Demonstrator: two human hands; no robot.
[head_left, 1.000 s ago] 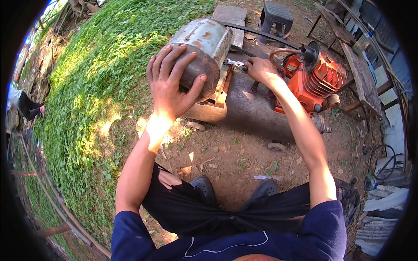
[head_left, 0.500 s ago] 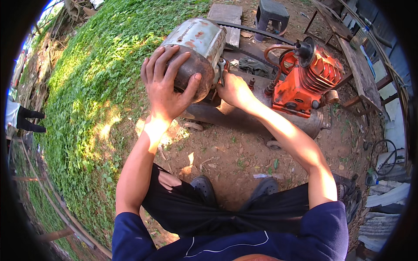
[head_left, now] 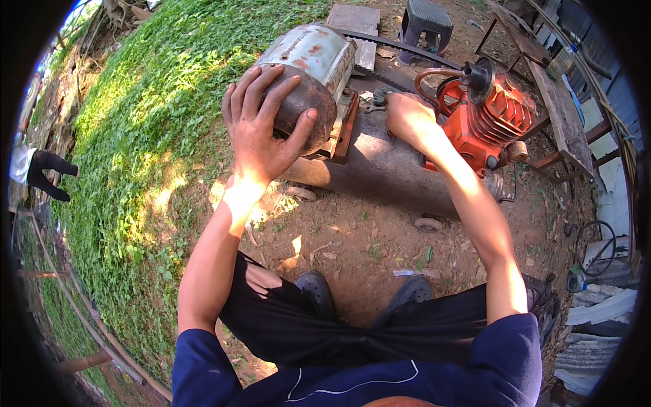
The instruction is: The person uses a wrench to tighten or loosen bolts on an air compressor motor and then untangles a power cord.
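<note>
The right hand, closed around a wrench, has moved rightward; left hand spreads wide on motor. Red pump stands at right end of tank.

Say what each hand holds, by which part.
Right hand: apparently a wrench, by its covered end. Left hand: spread over the dark end of the motor.

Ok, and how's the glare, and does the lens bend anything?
In the head view, sunlight nearly whitens the left wrist, while the left hand is in shade; sun patches mottle the grass. Also in the head view, the fisheye blackens the corners and bows things toward the rim.
</note>
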